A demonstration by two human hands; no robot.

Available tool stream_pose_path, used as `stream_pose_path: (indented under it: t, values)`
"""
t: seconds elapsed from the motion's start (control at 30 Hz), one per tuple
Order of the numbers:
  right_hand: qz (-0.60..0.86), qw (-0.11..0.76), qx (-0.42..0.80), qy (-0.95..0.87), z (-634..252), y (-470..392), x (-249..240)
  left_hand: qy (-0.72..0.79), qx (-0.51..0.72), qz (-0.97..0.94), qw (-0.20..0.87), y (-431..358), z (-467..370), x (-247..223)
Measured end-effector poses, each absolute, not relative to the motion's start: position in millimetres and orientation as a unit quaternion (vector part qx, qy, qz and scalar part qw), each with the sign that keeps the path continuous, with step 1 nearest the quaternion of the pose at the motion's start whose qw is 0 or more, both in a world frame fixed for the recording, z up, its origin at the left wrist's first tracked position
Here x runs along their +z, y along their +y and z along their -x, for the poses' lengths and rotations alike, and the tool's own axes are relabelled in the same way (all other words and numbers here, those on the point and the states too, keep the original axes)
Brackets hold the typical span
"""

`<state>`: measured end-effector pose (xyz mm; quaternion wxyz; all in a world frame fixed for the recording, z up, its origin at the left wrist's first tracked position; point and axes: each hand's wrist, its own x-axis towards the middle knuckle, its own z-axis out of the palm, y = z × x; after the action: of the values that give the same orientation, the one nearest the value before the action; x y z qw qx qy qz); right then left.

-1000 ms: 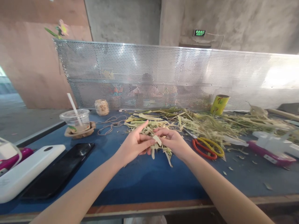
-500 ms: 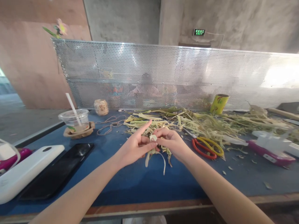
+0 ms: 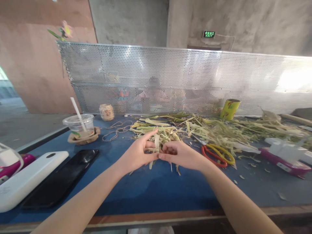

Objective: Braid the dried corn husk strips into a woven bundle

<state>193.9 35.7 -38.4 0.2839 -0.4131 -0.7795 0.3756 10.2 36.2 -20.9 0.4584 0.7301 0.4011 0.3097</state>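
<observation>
Near the middle of the blue table [image 3: 146, 201], my left hand [image 3: 140, 152] pinches a pale green plant strip [image 3: 157, 143] between thumb and fingers, with its index finger stretched out. My right hand [image 3: 179, 155] meets it from the right, fingers curled and thumb tip at the same strip. Part of the strip stands up between the hands, and other ends hang below them. Behind the hands lies a pile of dried green and straw-coloured strips [image 3: 156, 123], partly hidden by the fingers.
Scissors with red and yellow handles [image 3: 214, 156] lie right of my hands. A lidded cup [image 3: 83, 125], a black phone [image 3: 60, 178] and a white power bank [image 3: 31, 178] are at left. Twine [image 3: 117, 130], a yellow tube [image 3: 229, 109] and a perforated metal screen [image 3: 170, 78] stand farther back.
The strip now stands upright between my hands, where a small pale folded piece showed before. My right hand has moved slightly down, its fingers more curled. The long hanging end is mostly hidden.
</observation>
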Motion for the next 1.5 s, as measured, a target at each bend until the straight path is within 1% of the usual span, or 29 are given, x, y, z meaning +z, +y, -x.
stream_pose_path:
  t: [0.1,0.17,0.33,0.4,0.53,0.57,0.6,0.7,0.77,0.87,1.03,1.33,1.5]
  values:
    - [0.405,0.246,0.38,-0.794,-199,36,-36,0.408,0.299,-0.743,0.439,36,-9,-21]
    - [0.388,0.237,0.38,-0.806,-205,36,-32,0.4,0.297,-0.746,0.442,37,-7,-21]
    - [0.387,0.263,0.371,-0.802,-219,39,-24,0.369,0.312,-0.736,0.475,44,-1,-23]
    - [0.377,0.284,0.403,-0.784,-218,42,-24,0.361,0.323,-0.725,0.49,47,-2,-25]
    - [0.313,0.319,0.545,-0.709,-209,47,-34,0.351,0.38,-0.679,0.522,49,-6,-31]
    - [0.304,0.322,0.559,-0.701,-206,48,-37,0.35,0.394,-0.67,0.524,49,-8,-31]
    - [0.299,0.322,0.553,-0.708,-204,48,-40,0.348,0.409,-0.664,0.52,49,-8,-31]
    - [0.322,0.332,0.458,-0.759,-199,49,-48,0.346,0.434,-0.67,0.493,47,-9,-30]
    - [0.357,0.338,0.401,-0.773,-196,48,-49,0.351,0.432,-0.678,0.481,45,-8,-29]
    - [0.393,0.342,0.362,-0.773,-194,46,-45,0.359,0.415,-0.688,0.474,44,-8,-28]
    - [0.378,0.341,0.369,-0.777,-199,40,-34,0.371,0.425,-0.652,0.506,46,-10,-30]
    - [0.379,0.381,0.38,-0.753,-210,41,-28,0.346,0.443,-0.623,0.543,43,-7,-19]
    - [0.305,0.413,0.436,-0.739,-200,41,-38,0.309,0.43,-0.629,0.57,45,-8,-24]
